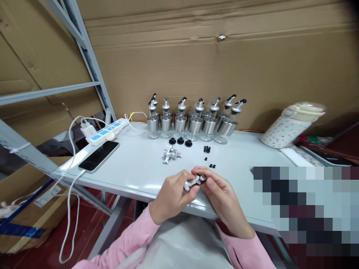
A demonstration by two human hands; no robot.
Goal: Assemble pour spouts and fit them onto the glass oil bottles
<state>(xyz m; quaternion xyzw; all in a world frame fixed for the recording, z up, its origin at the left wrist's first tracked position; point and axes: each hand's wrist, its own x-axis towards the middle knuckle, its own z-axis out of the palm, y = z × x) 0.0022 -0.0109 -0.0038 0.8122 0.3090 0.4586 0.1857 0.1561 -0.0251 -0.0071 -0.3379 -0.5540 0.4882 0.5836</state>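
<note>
In front of me, just above the table's near edge, my left hand [178, 192] grips a silver pourer spout [190, 184] between thumb and fingers. The thumb and fingers of my right hand [221, 192] are closed on a small black flap [202, 181] at the spout's tip. Beyond my hands lies a small pile of silver spouts [171, 154]. Black ribbed stoppers [180, 141] sit in a row behind the pile. Several small black flaps [206, 149] and tiny black caps [212, 166] lie to the right.
Glass-and-steel oil bottles [180, 123] with pourers line the back of the table [235, 164]. A phone [99, 156] on a white cable and a power strip [108, 130] are at left. A spotted flask [291, 125] stands at right, before a cardboard wall [182, 67].
</note>
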